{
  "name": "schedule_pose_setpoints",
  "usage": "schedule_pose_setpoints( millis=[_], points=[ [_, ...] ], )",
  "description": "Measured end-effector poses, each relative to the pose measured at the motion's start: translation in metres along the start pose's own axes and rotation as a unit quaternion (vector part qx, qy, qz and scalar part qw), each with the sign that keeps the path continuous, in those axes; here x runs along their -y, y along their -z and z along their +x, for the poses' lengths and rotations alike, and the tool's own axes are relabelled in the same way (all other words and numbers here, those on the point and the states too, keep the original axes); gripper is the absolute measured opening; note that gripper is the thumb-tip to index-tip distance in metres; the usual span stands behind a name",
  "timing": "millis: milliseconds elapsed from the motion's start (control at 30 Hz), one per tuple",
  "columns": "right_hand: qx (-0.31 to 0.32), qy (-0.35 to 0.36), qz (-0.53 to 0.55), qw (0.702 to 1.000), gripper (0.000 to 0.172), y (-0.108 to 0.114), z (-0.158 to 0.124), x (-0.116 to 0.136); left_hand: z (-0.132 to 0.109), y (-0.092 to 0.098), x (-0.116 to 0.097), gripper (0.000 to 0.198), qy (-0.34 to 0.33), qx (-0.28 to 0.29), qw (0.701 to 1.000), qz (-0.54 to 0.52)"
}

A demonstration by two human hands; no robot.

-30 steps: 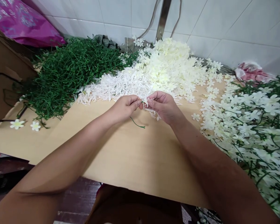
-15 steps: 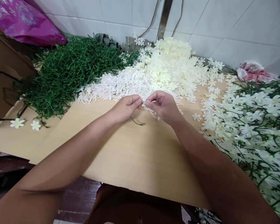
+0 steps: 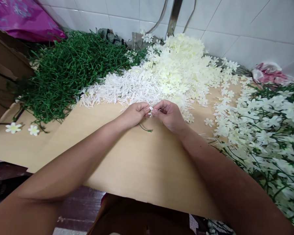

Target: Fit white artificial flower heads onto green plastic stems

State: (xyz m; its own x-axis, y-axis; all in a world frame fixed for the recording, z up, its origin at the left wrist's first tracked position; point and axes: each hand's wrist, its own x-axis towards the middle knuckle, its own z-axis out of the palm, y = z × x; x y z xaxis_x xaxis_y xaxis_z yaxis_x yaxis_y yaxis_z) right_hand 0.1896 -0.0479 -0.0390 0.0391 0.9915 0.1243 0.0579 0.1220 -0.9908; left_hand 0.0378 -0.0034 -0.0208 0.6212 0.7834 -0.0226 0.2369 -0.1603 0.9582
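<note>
My left hand [image 3: 136,114] pinches a thin green stem [image 3: 146,129], whose free end curves down below the fingers over the cardboard sheet [image 3: 122,163]. Close against it, my right hand [image 3: 170,115] is closed in a pinch on a small white piece. A small white flower [image 3: 151,111] shows between the fingertips of both hands. Its join with the stem is hidden by the fingers. Just behind the hands lies a heap of thin white stamens [image 3: 120,88], beside a larger heap of pale yellow-white petals [image 3: 178,65].
A pile of green stems [image 3: 73,68] lies at the back left, near a cardboard box [image 3: 7,68] and a pink bag [image 3: 26,19]. Two loose flowers [image 3: 13,128] rest at the left. Assembled white flowers [image 3: 267,130] fill the right side, below a red-and-white cloth [image 3: 271,73].
A white flower now shows between my fingertips, where the green stem tip was visible before. Both hands remain close together. The view has shifted slightly.
</note>
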Motion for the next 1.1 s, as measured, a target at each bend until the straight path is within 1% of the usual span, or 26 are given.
schedule_pose_setpoints(
  millis=[200, 367, 533, 700, 900, 1000, 1100],
  points=[
    [0.012, -0.018, 0.019, 1.0, 0.028, -0.0003, -0.0035, -0.0014, -0.0011, -0.0035, 0.0013, 0.029, 0.006, 0.002, 1.0, 0.023],
    [-0.008, -0.009, -0.001, 1.0, 0.028, -0.0039, -0.004, -0.0028, -0.0024, -0.0057, 0.0047, 0.026, 0.003, -0.023, 0.998, 0.065],
    [-0.008, -0.019, 0.022, 1.0, 0.027, -0.0035, -0.0031, -0.0034, -0.0028, -0.0056, 0.0058, 0.028, -0.008, -0.002, 1.0, 0.026],
    [-0.006, -0.036, 0.022, 0.999, 0.032, -0.0039, -0.0021, -0.0007, -0.0026, -0.0058, 0.0061, 0.029, -0.012, 0.001, 1.0, 0.022],
    [-0.015, -0.046, 0.02, 0.999, 0.035, -0.0067, 0.0014, 0.0002, -0.004, -0.0063, 0.0037, 0.026, -0.002, -0.021, 0.999, 0.039],
    [-0.008, -0.046, 0.062, 0.997, 0.036, -0.0057, 0.0043, 0.0012, -0.0031, -0.0058, 0.0006, 0.026, 0.004, -0.026, 1.0, -0.005],
    [0.014, -0.048, 0.102, 0.993, 0.037, -0.0016, 0.005, 0.0033, -0.0007, -0.0044, -0.0022, 0.026, 0.005, -0.016, 0.999, -0.046]
  ],
)
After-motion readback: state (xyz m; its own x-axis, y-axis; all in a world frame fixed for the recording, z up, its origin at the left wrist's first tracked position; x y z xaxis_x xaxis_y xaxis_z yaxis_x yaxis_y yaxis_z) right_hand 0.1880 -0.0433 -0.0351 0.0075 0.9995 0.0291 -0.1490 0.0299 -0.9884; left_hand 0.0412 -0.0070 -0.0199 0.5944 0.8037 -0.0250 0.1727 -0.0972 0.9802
